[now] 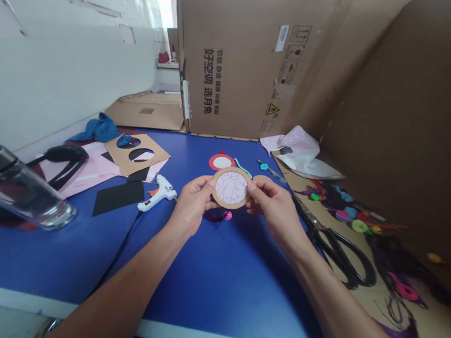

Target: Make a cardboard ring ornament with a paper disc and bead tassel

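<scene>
Between my two hands is a round cardboard disc (pixel 231 187) with a white, purple-lined centre and a brown rim. My left hand (pixel 193 201) pinches its left edge, thumb on top. On the opposite edge, my right hand (pixel 274 199) grips with thumb and fingers. Another brown cardboard piece (pixel 264 179) shows just behind the right fingers; whether they hold it too, I cannot tell. Beyond the disc lies a red ring with a white centre (pixel 222 162), beside a green cord (pixel 243 166). A small pink bead-like piece (pixel 227 215) is on the table below the disc.
A white glue gun (pixel 159 194) lies left of my hands, near black card (pixel 120 198) and a cardboard sheet with holes (pixel 155 149). A glass bottle (pixel 24 197) stands far left. Large black-handled scissors (pixel 340 253) and tassels are right. A cardboard box (pixel 244 75) walls the back.
</scene>
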### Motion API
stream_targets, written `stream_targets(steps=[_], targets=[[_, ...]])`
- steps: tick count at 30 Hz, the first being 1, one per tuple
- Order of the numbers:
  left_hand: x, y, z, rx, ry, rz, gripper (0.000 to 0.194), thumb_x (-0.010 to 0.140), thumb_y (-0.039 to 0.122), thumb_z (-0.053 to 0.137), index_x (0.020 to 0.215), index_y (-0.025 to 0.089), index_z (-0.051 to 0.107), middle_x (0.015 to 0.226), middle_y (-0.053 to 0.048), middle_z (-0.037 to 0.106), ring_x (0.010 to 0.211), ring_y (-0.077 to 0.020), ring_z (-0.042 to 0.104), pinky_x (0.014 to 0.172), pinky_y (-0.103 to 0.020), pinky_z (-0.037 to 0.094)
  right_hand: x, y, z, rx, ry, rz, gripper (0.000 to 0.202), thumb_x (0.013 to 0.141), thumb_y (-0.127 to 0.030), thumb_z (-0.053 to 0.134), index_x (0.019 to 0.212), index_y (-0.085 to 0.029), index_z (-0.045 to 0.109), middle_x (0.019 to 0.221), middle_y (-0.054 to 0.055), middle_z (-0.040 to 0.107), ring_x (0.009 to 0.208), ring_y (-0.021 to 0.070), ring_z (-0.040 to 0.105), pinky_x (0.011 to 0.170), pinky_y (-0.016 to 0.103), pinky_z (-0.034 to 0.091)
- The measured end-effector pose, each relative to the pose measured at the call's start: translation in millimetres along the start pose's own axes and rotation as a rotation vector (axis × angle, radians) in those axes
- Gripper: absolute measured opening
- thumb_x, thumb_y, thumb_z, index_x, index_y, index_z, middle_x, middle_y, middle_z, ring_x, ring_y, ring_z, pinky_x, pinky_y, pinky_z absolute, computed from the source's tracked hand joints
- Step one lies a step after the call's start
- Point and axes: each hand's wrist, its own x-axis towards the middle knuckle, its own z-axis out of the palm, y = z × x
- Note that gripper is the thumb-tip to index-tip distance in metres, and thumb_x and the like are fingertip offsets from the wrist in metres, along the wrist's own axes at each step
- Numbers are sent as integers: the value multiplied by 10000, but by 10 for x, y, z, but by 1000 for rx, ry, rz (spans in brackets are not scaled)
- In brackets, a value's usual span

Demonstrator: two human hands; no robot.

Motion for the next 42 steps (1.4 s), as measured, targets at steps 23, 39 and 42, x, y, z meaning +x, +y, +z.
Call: stream_targets(steps=[23,39,42], targets=[[-7,8,-4,-9,-43,13,352,799,404,923,1019,170,781,911,-92,832,793,-216,786,734,-315,625,6,-2,-2,-16,12,12,444,757,-611,903,859,-208,750,715,11,697,624,146,625,584,281,520],[14,-16,-12,-7,-35,21,407,754,436,945,1013,168,780,907,-90,837,795,-230,797,717,-318,626,6,-3,2,-22,6,3,444,761,-609,894,836,-201,736,687,5,685,611,141,608,580,277,500],[7,-2,-9,-4,-34,6,385,764,415,945,1008,171,777,909,-93,837,800,-236,803,705,-313,620,8,1,2,-26,10,3,445,759,-608,896,850,-200,745,683,5,686,608,143,606,577,278,498]])
